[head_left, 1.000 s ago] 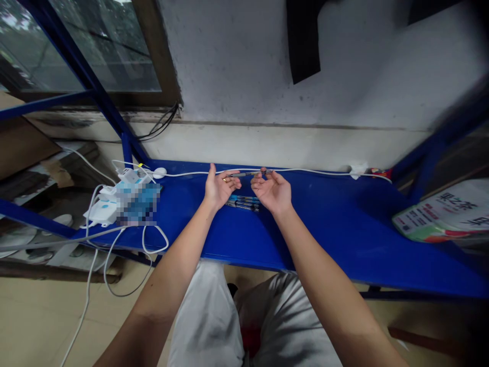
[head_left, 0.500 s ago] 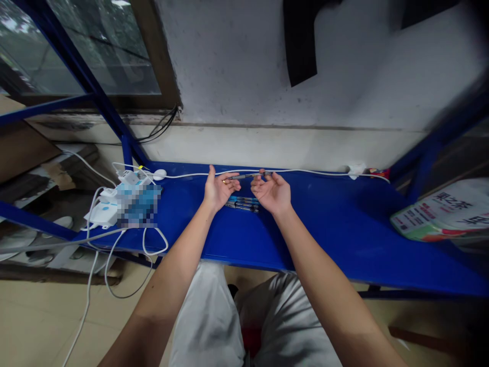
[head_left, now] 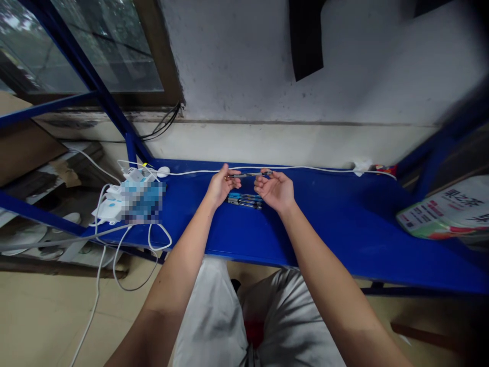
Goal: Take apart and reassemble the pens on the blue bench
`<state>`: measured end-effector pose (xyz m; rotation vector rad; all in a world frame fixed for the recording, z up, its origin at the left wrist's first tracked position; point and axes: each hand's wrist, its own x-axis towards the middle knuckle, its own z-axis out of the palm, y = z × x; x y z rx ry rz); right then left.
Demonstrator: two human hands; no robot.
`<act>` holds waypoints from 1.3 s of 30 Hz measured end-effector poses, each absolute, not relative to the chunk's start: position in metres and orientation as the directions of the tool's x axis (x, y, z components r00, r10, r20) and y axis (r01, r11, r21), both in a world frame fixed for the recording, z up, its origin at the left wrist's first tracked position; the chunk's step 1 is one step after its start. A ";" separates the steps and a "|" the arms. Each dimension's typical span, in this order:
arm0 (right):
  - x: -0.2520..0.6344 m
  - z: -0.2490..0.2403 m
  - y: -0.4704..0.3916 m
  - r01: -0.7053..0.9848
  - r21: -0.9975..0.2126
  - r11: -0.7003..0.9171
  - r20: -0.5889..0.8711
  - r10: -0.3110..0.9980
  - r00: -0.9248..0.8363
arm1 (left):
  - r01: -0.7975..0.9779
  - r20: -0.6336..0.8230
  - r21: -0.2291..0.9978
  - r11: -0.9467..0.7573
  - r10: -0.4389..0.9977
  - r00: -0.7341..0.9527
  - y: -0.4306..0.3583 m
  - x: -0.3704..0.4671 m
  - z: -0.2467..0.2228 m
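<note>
- We held a slim pen (head_left: pixel 248 175) level just beyond the loose pens, above the blue bench (head_left: pixel 328 224).
- Our left hand (head_left: pixel 219 188) was at the left of the loose pens, thumb and fingers pinched on the held pen's left end.
- Our right hand (head_left: pixel 278 192) was at their right, palm turned up, fingers curled onto the pen's other end.
- The loose pens (head_left: pixel 244 201) lay side by side on the bench, between and below our hands; we could not tell their exact number.
- Beyond them ran a white cable (head_left: pixel 305 167).
- Well to their left sat white power strips (head_left: pixel 110 206).
- Well to their right stood a printed package (head_left: pixel 446 209).
</note>
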<state>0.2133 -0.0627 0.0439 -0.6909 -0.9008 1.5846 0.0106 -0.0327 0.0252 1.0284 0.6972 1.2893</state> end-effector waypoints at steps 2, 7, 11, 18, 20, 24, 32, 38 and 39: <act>0.215 0.044 -0.062 -0.468 -0.882 -0.064 0.041 0.976 -0.212 | -0.325 0.187 0.937 -0.125 0.968 0.166 -0.032 0.005 0.025; 0.228 0.038 -0.061 -0.063 -0.991 0.121 0.131 0.969 -0.210 | -0.037 0.276 0.961 -0.273 0.945 0.178 -0.039 -0.015 0.026; 0.236 0.035 -0.063 0.184 -0.962 0.201 0.129 0.930 -0.343 | 0.177 0.346 0.908 -0.380 0.918 0.192 -0.055 -0.027 0.020; 0.239 0.018 -0.051 0.333 -0.892 0.307 0.249 0.946 -0.206 | 0.410 0.436 0.720 -0.561 0.824 0.361 -0.072 -0.030 0.012; 0.241 0.007 -0.044 0.369 -0.880 0.301 0.286 0.953 -0.095 | 0.450 0.421 0.684 -0.574 0.815 0.398 -0.073 -0.031 0.010; 0.244 -0.009 -0.034 0.412 -0.870 0.270 0.288 0.957 -0.018 | 0.458 0.419 0.661 -0.594 0.799 0.432 -0.074 -0.032 0.006; 0.240 -0.019 -0.031 0.422 -0.870 0.255 0.289 0.957 0.017 | 0.439 0.383 0.701 -0.561 0.817 0.432 -0.072 -0.032 0.001; 0.238 -0.021 -0.031 0.449 -0.853 0.265 0.306 0.952 0.019 | 0.535 0.326 0.604 -0.591 0.796 0.510 -0.076 -0.028 0.003; 0.236 -0.021 -0.031 0.435 -0.859 0.270 0.310 0.950 0.022 | 0.560 0.317 0.578 -0.594 0.796 0.516 -0.076 -0.026 0.003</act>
